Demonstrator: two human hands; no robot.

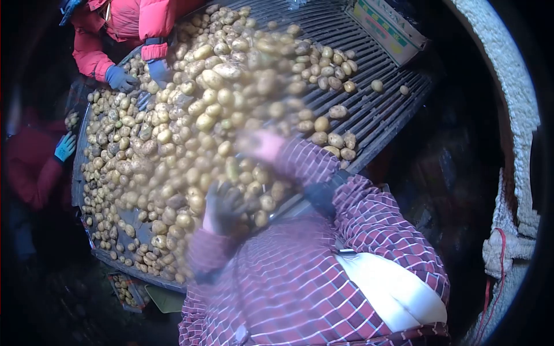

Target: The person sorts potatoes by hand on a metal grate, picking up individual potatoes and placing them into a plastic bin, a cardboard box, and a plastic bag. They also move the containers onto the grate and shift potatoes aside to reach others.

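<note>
Potatoes [167, 135] lie in a thick heap over a slatted metal table [381, 115]. My left hand [224, 207], in a dark glove, reaches over the near side of the heap among the potatoes. Its fingers look stretched apart, with nothing plainly held. Further up and to the right, my right hand [258, 144] reaches across the heap. Motion smears its fingers, so I cannot make out whether it grips a potato. Around it the potatoes in the middle are blurred too. Both my sleeves are checked, and the right one has a dark band.
At the upper left, a co-worker in a red jacket [124, 26] has gloved hands [120, 78] on the potatoes. Another person's gloved hand [65, 146] shows at the left edge. A carton [384, 32] stands at the far right end. Below the table sits a crate [130, 308].
</note>
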